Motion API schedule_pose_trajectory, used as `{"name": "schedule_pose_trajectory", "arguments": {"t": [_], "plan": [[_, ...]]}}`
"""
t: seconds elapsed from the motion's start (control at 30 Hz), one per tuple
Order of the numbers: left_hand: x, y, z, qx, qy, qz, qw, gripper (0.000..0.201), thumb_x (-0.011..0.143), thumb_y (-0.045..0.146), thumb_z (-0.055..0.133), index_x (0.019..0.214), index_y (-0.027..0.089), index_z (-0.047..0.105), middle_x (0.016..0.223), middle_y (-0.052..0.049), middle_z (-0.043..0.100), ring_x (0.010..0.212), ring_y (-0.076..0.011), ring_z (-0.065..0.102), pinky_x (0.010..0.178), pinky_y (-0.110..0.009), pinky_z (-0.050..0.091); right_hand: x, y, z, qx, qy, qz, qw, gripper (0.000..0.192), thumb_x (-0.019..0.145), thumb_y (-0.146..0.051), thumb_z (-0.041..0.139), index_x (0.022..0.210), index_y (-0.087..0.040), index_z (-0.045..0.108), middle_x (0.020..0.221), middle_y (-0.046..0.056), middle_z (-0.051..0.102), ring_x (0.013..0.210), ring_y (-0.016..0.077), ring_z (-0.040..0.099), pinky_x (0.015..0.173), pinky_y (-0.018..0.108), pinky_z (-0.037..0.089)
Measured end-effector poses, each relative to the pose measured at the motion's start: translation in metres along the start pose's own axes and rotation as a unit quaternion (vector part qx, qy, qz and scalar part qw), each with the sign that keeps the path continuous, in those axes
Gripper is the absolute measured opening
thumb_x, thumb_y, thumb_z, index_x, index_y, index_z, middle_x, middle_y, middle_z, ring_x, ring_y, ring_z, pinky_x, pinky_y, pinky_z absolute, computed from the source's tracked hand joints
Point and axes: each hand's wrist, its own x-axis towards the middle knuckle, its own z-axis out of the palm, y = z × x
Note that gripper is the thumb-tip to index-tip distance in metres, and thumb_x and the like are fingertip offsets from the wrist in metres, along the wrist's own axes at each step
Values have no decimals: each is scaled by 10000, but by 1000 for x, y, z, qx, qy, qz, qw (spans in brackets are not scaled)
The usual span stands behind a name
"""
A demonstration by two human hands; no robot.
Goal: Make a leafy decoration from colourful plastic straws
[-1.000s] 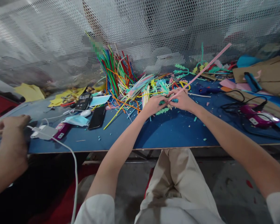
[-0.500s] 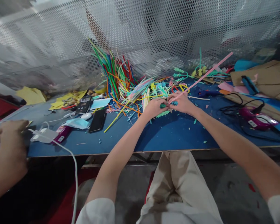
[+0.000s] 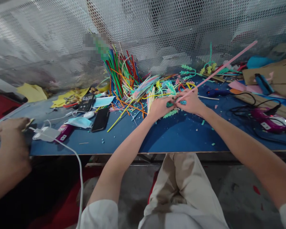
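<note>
One pale-pink chenille stem [image 3: 228, 63], near end down between the two hands, low over the blue tabletop [image 3: 171, 140]. Long axis slants away from the wearer, up and rightward; the free length stands clear of the fingers on the far right side. Right hand [image 3: 190, 101] is the nearer: the stem crosses its fingers, thumb and forefinger apparently pinching close to the lower end. Left hand [image 3: 160, 106] meets it at the fingertips, fingers curled inward, a scrap of teal fuzz showing between them; whether these pinch anything, cannot tell. Exact contact at the stem's tip hidden by knuckles.

Just under the hands: mint leafy piece [image 3: 170, 114]. Left of them, pastel stem bundle [image 3: 146, 86]; beyond, tall multicoloured stem bundle [image 3: 119, 74] by the perforated metal screen [image 3: 181, 28]. Farther left, black smartphone [image 3: 100, 120], then a co-worker's hand [image 3: 13, 130], well apart. Rightward, dark-blue corded tool [image 3: 218, 92], possibly a glue gun; past it, purple power strip [image 3: 264, 122], cables looped about.
</note>
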Motion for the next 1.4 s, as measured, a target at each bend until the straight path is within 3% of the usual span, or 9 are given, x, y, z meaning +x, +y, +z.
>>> {"name": "schedule_pose_trajectory", "arguments": {"t": [0.33,0.67,0.83,0.93,1.17,1.4], "plan": [[-1,11,-6,33,-3,-60,998,161,937,388,844,997,244,807,1070,-37,838,1016,-266,739,924,-418,501,2,-6,0,10,8,13,1000,232,948,-391,633,861,-267,809,1134,62,837,1155,357,677,1063,579,359],[-2,19,-8,39,4,-96,995,144,942,408,795,997,281,833,1067,-24,852,1051,-258,770,939,-421,502,2,-14,2,-9,41,29,999,238,968,-385,635,918,-277,842,1150,61,825,1173,367,661,1077,600,306],[-1,17,-6,28,12,-103,994,118,928,370,803,986,276,844,1050,-17,855,1025,-256,776,920,-419,496,1,-13,4,-18,62,23,998,236,964,-382,635,883,-261,820,1252,80,774,1185,352,651,1061,565,345],[-1,14,-4,52,23,-77,995,101,931,344,801,988,271,842,1060,-18,857,1054,-270,775,944,-445,473,1,-15,5,-32,82,27,996,214,949,-374,653,868,-257,813,1315,74,751,1247,362,629,1089,572,326],[-2,8,-1,169,58,50,983,173,1022,304,661,1023,259,828,1085,-59,856,1076,-283,754,1084,-530,388,2,-18,4,-47,82,40,995,231,966,-358,622,874,-243,799,1312,86,757,1262,371,624,1092,582,316],[-1,4,-2,177,76,85,978,214,1039,317,632,1027,270,840,1083,-62,858,1046,-270,750,1098,-520,382,2,-11,2,-25,76,16,997,215,973,-376,639,928,-257,811,1383,66,762,1295,375,624,1093,589,328]]}}
